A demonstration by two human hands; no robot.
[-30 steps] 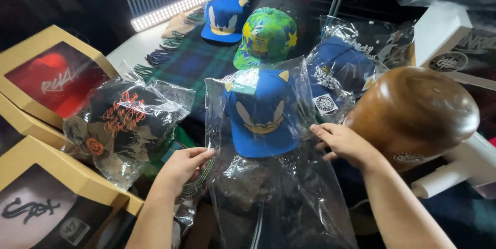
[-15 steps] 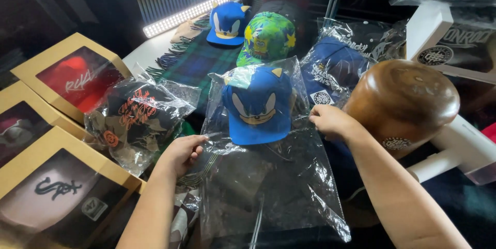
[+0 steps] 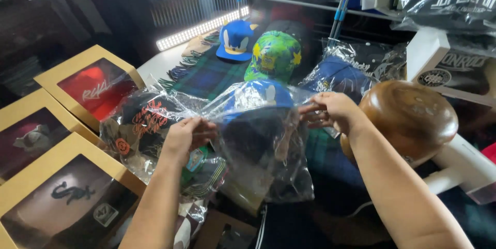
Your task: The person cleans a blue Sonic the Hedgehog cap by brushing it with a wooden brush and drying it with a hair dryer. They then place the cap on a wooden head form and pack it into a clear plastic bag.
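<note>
Cluttered table (image 3: 155, 65): left hand (image 3: 187, 136) and right hand (image 3: 330, 112) each pinch a clear bag's (image 3: 258, 145) top edge (blue cap (image 3: 258, 96) inside); likely light, limp, slippery

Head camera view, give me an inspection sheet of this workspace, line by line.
Surface: white table under a dark green plaid scarf.
Job's things: clear plastic bag holding a blue cap, stretched between both hands.
Clutter: green patterned cap, second blue cap, bagged caps, tan windowed boxes, brown wooden head form.
Hands: left hand and right hand pinch the bag's edges.
Cables: nothing seen.
Surroundings: lit light bar, metal rack.
</note>
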